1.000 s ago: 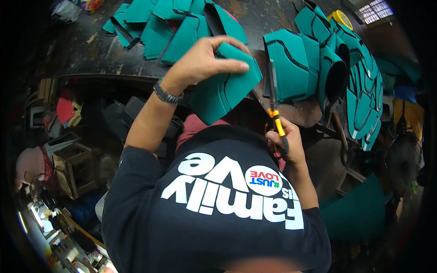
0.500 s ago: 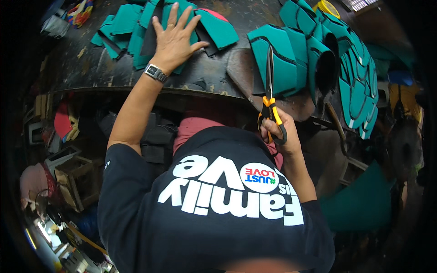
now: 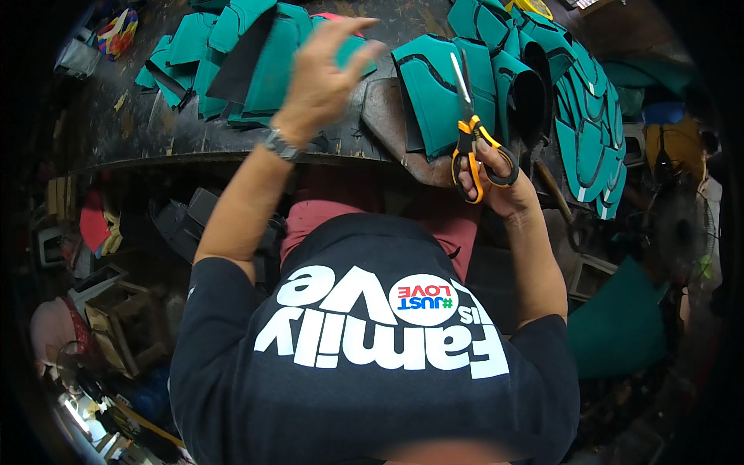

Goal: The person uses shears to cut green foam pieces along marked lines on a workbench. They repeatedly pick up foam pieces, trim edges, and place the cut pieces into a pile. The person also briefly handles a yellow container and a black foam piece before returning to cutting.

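Observation:
In my right hand [image 3: 504, 180] is a pair of scissors [image 3: 466, 132] with yellow-and-black handles. The blades point away from me, slightly parted, in front of a green piece with black trim [image 3: 430, 85]. My left hand [image 3: 322, 81], a watch on its wrist, is lifted with fingers apart and nothing visible in it; motion blurs it. It partly hides a loose pile of green pieces with black undersides [image 3: 232, 35] on the dark table. A bit of red shows behind its fingers.
More green trimmed pieces [image 3: 593, 139] overlap along the table's right side, beside a rolled one [image 3: 515, 89]. A brown board [image 3: 387, 116] lies at the table's near edge. Yellow tape [image 3: 533, 8] sits at the far right. A wooden crate [image 3: 128, 329] stands low on the left.
My left hand has come up off the green pile and moved right and nearer. The scissors have swung slightly right, and their blades have parted.

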A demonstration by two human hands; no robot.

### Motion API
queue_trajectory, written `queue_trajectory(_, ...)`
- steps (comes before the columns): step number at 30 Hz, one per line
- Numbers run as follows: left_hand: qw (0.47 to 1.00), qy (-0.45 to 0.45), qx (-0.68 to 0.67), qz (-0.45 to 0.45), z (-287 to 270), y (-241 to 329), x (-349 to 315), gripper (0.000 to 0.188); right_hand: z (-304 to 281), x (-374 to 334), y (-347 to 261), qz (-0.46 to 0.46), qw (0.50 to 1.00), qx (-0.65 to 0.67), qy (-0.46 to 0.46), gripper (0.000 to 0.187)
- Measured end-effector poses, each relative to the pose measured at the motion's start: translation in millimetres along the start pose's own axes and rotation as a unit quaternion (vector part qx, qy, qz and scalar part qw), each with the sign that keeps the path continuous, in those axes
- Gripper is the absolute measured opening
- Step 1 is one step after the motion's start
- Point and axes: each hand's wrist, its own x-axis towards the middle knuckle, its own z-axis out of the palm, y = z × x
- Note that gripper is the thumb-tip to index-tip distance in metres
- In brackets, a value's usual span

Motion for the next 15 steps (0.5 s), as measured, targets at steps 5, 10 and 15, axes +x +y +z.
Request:
queue_trajectory(5,0.992,-0.016,0.004,-0.129,81,3,-3,0.082,6,3,-9,0.023,0.999,-0.031,-0.011,0.041)
queue_trajectory(10,0.903,-0.021,-0.354,-0.242,72,-10,1,0.054,-2,-6,-8,0.001,1.0,-0.018,-0.021,0.041)
queue_trajectory(15,0.862,-0.051,-0.423,-0.275,50,-5,-3,0.039,-3,0,-14,0.022,0.997,-0.067,-0.015,0.041)
